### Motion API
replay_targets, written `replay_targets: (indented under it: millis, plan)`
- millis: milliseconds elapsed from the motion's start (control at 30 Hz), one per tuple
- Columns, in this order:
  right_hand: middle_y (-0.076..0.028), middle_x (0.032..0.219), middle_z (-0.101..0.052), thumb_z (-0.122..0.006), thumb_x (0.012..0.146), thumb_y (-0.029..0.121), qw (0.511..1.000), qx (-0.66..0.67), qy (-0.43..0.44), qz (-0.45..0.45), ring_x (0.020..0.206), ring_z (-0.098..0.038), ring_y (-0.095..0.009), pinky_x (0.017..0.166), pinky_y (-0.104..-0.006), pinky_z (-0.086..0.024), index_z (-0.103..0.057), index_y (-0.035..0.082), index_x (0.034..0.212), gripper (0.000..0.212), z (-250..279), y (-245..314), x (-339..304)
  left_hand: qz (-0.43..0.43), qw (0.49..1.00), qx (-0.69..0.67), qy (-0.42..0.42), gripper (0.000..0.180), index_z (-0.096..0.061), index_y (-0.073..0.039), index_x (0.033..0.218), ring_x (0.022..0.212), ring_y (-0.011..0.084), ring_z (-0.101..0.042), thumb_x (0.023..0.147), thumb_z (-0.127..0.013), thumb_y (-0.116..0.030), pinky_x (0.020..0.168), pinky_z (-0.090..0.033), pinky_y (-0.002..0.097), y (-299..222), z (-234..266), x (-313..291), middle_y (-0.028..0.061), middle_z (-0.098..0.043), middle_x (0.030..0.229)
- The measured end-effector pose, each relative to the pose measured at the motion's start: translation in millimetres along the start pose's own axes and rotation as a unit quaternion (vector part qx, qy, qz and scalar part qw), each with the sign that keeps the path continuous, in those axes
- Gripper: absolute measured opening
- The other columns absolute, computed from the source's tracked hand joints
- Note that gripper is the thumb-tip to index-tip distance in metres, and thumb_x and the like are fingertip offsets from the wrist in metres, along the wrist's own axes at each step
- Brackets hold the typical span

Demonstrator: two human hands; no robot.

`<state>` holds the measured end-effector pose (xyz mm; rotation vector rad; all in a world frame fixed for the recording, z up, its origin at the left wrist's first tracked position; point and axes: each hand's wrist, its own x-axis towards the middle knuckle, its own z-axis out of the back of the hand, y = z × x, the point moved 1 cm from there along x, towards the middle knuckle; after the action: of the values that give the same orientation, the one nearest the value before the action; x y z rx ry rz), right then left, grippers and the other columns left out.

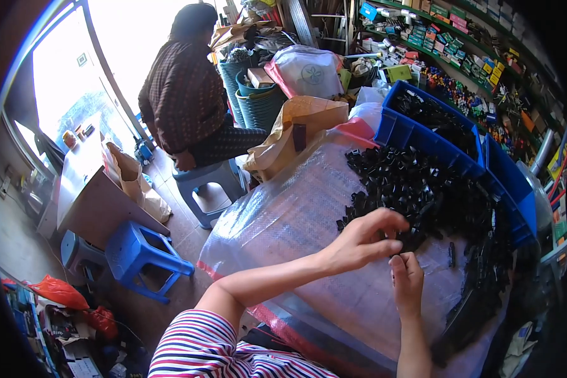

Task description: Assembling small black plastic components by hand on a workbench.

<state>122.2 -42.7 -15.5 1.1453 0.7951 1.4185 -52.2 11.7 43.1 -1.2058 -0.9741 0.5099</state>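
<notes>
My left hand (366, 238) hovers at the near edge of a heap of small black plastic pieces (416, 179). Its fingers are bent and spread from the thumb, and I see nothing between them. Just below its thumb tip, my right hand (407, 277) is closed, thumb against curled fingers. Whatever it grips is hidden or too small to name. One loose black piece (452, 254) lies to the right of my hands. Under everything is a table covered with a shiny translucent woven plastic sheet (283, 217) with red edges.
Blue plastic bins (400, 130) stand behind the heap, one with more black pieces. A brown paper sack (296, 129) sits at the table's far left corner. Beyond it, another person (186, 94) sits on a grey stool (211, 189). A blue stool (146, 258) stands at left.
</notes>
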Motion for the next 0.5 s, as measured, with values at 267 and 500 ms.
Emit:
replay_targets:
  millis: [267, 500]
  plan:
    - [0.006, 0.059, -0.042, -0.052, 0.091, 0.026, 0.997, 0.061, 0.020, -0.033, 0.050, -0.035, -0.001, 0.044, -0.0171, -0.029, -0.050, 0.006, 0.075, 0.026, -1.0, 10.9, 2.3, 0.286, 0.860, -0.216, 0.363, 0.022, -0.060, 0.000, 0.085, 0.065, 0.0090, -0.051, 0.087, -0.056, -0.022, 0.059, -0.042, 0.0230, 17.6, -4.8, -153.0, 0.0016, -0.055, 0.068]
    - [0.006, 0.057, -0.041, -0.051, 0.091, 0.028, 0.998, 0.059, 0.026, -0.007, 0.047, -0.034, 0.000, 0.041, -0.0149, -0.027, -0.051, 0.007, 0.075, 0.026, -1.3, 3.7, 1.4, 0.520, 0.823, -0.218, -0.070, 0.019, -0.064, -0.004, 0.087, 0.055, 0.0067, -0.052, 0.085, -0.052, -0.020, 0.049, -0.041, 0.0220, 126.5, 32.1, -272.4, 0.0012, -0.057, 0.064]
